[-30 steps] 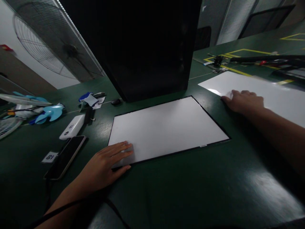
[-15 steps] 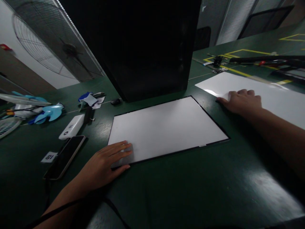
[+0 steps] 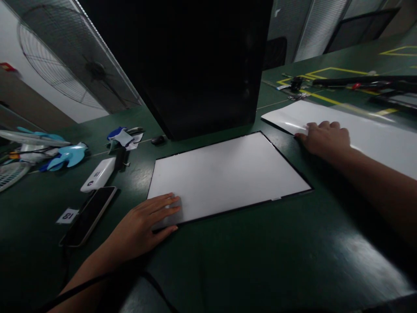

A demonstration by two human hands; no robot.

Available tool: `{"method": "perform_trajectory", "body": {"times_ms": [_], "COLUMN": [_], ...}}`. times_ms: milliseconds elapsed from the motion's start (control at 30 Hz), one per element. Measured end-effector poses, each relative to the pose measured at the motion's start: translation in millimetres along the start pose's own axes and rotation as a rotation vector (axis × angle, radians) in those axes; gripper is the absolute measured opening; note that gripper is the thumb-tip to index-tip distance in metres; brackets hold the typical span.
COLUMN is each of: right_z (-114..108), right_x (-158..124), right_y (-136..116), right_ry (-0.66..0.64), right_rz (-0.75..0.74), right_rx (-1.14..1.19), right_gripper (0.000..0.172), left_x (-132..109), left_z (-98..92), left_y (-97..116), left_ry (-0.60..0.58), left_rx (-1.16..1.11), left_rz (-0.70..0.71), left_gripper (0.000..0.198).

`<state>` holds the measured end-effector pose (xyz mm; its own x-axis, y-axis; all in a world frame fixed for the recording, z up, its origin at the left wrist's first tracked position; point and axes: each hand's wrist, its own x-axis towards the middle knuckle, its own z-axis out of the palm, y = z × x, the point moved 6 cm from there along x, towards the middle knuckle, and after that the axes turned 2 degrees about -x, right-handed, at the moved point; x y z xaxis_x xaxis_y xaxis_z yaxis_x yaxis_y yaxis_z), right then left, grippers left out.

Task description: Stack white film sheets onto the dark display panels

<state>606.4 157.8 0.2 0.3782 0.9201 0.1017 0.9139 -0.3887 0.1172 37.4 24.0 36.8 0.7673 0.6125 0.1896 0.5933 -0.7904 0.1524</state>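
The white sheet (image 3: 378, 134) lies to the right of the framed white panel (image 3: 224, 174), with a strip of the green table (image 3: 234, 261) between them, so the two are near but apart. The panel rests flat in front of the person, its long axis running left to right, the right end angled slightly away. The sheet's visible length also runs out to the right, and its near-left edge faces the panel; a dark band under that edge suggests it sits a little off the table.

The right hand (image 3: 327, 139) is the nearer one to the sheet and touches it near that edge, fingers bent and thumb out to the side; whether they pinch the sheet or only press on it cannot be told. The left hand (image 3: 140, 224) rests on the panel's near-left corner, fingers extended and slightly spread, the thumb apart along the near edge.

The left hand covers that corner of the panel, and the right hand's fingertips are partly hidden. The sheet's right end is cut off by the edge of the view, and the forearm covers part of it. The dark upright board (image 3: 202, 65) behind the panel is cut off at the top, and the dark parts (image 3: 361, 81) beyond the sheet are hard to make out
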Motion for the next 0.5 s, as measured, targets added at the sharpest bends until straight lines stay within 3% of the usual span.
{"method": "perform_trajectory", "body": {"times_ms": [333,500], "right_z": [-15,-48], "right_x": [-8,-16], "right_y": [10,20], "right_ry": [0.052,0.178], "right_rz": [0.010,0.073], "right_rx": [0.017,0.035], "right_gripper": [0.062,0.067], "left_x": [-4,-3], "left_z": [3.1,1.8], "left_y": [-3,-2], "left_ry": [-0.025,-0.001], "left_rx": [-0.001,-0.023], "left_rz": [-0.031,-0.017], "left_gripper": [0.048,0.045]}}
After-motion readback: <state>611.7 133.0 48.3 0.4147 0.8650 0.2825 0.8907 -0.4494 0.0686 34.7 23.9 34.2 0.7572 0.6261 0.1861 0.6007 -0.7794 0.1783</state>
